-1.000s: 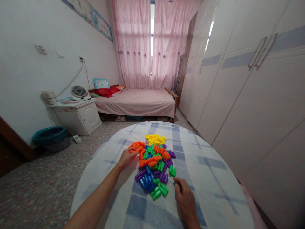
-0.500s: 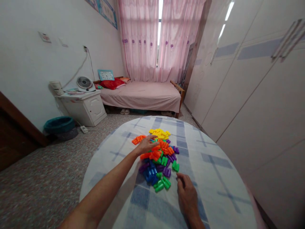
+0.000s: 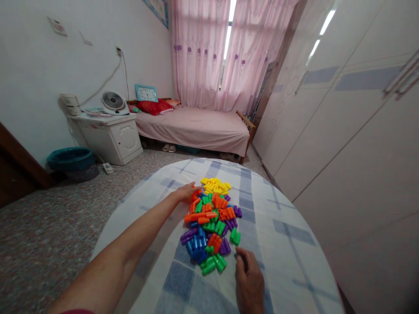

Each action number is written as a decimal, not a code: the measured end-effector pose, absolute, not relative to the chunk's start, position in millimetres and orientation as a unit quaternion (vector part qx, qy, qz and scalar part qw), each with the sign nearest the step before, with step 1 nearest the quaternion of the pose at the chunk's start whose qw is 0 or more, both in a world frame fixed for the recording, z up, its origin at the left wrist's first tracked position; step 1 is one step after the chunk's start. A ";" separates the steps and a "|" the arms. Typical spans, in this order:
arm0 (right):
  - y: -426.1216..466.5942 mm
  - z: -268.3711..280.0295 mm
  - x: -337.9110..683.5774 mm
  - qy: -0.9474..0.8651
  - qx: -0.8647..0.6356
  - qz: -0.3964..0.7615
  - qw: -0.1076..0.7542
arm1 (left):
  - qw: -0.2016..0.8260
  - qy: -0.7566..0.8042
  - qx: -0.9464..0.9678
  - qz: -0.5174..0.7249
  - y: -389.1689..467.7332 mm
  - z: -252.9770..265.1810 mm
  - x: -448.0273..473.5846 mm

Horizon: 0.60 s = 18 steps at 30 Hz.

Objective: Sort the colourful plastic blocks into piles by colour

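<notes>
A heap of small plastic building pieces shaped like joined tubes lies on the table. My left hand (image 3: 187, 192) reaches to the heap's far left edge, fingers stretched over some orange pieces (image 3: 196, 194) and partly hiding them. Closer in are more orange pieces (image 3: 200, 217), blue pieces (image 3: 197, 245), purple pieces (image 3: 225, 247) and green pieces (image 3: 214, 264). Yellow pieces (image 3: 216, 186) form the far end. My right hand (image 3: 250, 279) rests on the cloth at the near right, fingers loosely bent, thumb apart, holding nothing. A green piece (image 3: 235, 236) lies just beyond its fingertips.
A checked cloth (image 3: 288, 266) covers the oval table. Beyond stand a bed (image 3: 196, 126) and a white cabinet (image 3: 122, 141) with a fan (image 3: 113, 101). A bin (image 3: 73, 163) is on the floor at left; a wardrobe (image 3: 343, 144) lines the right.
My left hand has moved left from above the heap onto the orange pieces at its edge. An orange piece now lies among the near purple and green ones. The camera view has shifted slightly.
</notes>
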State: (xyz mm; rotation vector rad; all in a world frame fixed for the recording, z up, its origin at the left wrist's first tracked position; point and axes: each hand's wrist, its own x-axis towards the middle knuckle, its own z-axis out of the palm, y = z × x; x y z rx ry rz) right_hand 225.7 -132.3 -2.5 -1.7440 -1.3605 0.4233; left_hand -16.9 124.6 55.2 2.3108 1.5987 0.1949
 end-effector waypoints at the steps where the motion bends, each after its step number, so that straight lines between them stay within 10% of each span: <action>1: -132.3 -2.8 225.9 -0.546 -0.698 0.170 0.430 | 0.148 0.548 0.822 0.042 126.3 55.8 -14.1; 18: -131.8 -9.4 227.0 -0.543 -0.693 0.178 0.440 | 0.108 0.522 0.841 0.089 97.5 46.3 -32.2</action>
